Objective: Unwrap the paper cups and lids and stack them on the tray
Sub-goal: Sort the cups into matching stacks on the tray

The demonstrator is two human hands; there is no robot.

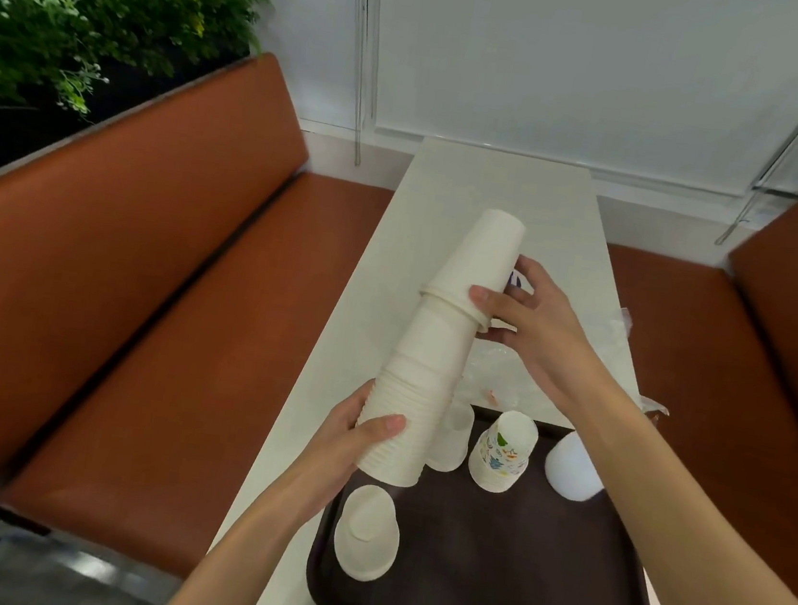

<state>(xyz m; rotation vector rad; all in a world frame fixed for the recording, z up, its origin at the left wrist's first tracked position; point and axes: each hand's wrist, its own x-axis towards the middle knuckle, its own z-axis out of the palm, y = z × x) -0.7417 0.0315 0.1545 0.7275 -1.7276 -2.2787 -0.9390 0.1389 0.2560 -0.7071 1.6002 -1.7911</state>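
Nearest you, the dark brown tray (pixel 502 591) sits at the near end of the white table (pixel 450 198), and it is only partly loaded. At its near left corner stands a short white stack (pixel 366 532), upside down; whether these are cups or lids cannot be told. Along the far edge stand another short white stack (pixel 452 437), a patterned cup stack (pixel 503 451), also inverted, and a white rounded item (pixel 573 467), blurred and partly behind your right forearm.

Your left hand (pixel 355 440) is clasped around the wide lower end of a tall stack of white paper cups (pixel 436 352), held tilted above the tray's far left corner and not resting on it. Your right hand (pixel 530 318) grips the same stack higher up, fingers at a rim where the upper cups look partly drawn apart from the lower ones. No wrapper shows on this stack.

Clear plastic wrapping (pixel 498 380) lies loose on the table just beyond the tray, with more at the table's right edge.

Judgement: unwrapping is largely done for what is visible. Outstanding: the tall stack must be set down on the tray, possibly as two shorter stacks. The centre and near right of the tray are free. Any further wrapped items are not visible.
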